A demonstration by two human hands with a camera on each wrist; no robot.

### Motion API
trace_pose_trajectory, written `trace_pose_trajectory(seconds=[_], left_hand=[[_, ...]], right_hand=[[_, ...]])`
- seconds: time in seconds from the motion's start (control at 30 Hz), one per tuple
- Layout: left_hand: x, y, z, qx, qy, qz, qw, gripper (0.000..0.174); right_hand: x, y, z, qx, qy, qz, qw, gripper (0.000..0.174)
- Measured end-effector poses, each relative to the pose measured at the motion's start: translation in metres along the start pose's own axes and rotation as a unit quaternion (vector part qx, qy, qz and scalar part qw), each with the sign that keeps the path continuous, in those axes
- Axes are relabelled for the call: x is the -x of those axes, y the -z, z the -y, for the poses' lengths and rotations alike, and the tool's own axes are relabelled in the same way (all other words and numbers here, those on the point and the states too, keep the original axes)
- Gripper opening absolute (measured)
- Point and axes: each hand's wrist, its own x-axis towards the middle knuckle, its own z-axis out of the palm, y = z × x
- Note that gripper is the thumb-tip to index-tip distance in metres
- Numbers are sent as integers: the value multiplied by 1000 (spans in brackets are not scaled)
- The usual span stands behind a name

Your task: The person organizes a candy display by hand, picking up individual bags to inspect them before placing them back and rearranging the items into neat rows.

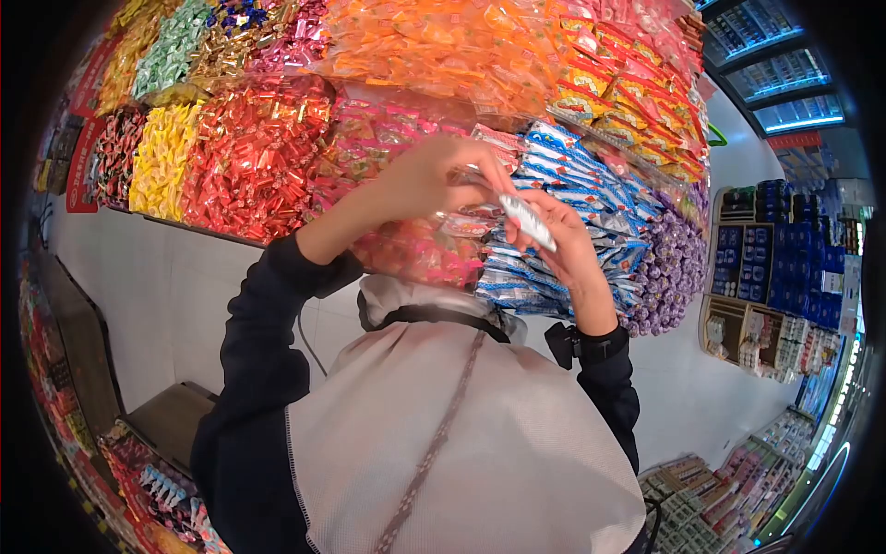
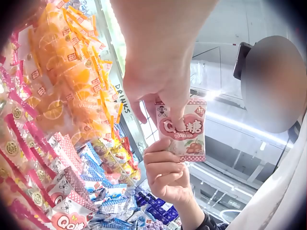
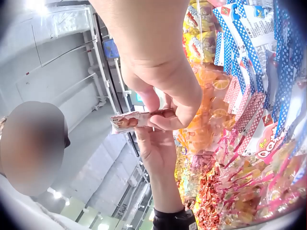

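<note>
A small pink-and-white packet of QQ gummy candy (image 2: pixel 184 143) is held up between both hands, over the candy display. My left hand (image 1: pixel 429 180) pinches its upper part, the thumb lying across the printed front in the left wrist view. From the other side my right hand (image 1: pixel 570 245) pinches the packet near its lower edge, fingers bent. Edge-on, the packet (image 3: pixel 128 121) looks thin in the right wrist view. Below the hands lie similar pink-checked packets (image 2: pixel 72 211) and blue-and-white packets (image 1: pixel 554 185).
Bins of red-wrapped candies (image 1: pixel 249 166), yellow candies (image 1: pixel 164 157) and orange packets (image 1: pixel 443 46) fill the sloping display. Purple-wrapped lollipops (image 1: pixel 672 268) stand at its right end. Stocked shelves (image 1: pixel 775 249) are farther right, and a brown stool (image 1: pixel 175 420) is at lower left.
</note>
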Motion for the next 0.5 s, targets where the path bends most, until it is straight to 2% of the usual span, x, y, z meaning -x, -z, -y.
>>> trace_pose_trajectory(seconds=[0.03,0.07,0.17,0.2,0.27,0.3,0.33,0.37,0.4,0.5], left_hand=[[7,4,-9,-61,80,-25,995,14],[13,8,-14,-122,159,-50,978,15],[32,13,-6,-137,163,-57,975,18],[38,10,-4,-114,180,-33,976,18],[50,-2,3,-68,214,17,974,19],[56,-10,12,-79,197,23,977,18],[61,-18,21,-89,180,29,979,18],[65,-23,27,-99,163,35,981,18],[61,-26,23,-125,211,64,967,15],[58,-40,28,-188,161,68,966,12]], right_hand=[[2,1,-1,79,26,-25,996,23],[4,10,-13,228,69,-79,968,20],[17,10,-23,468,115,-5,876,21],[20,6,-26,522,100,38,846,24],[20,1,-45,572,118,67,809,30],[18,-3,-53,597,128,82,788,34],[17,-12,-53,635,63,88,765,39],[15,-14,-59,653,91,87,747,39],[11,-12,-68,671,119,85,727,39],[9,-11,-83,718,163,112,667,37]])
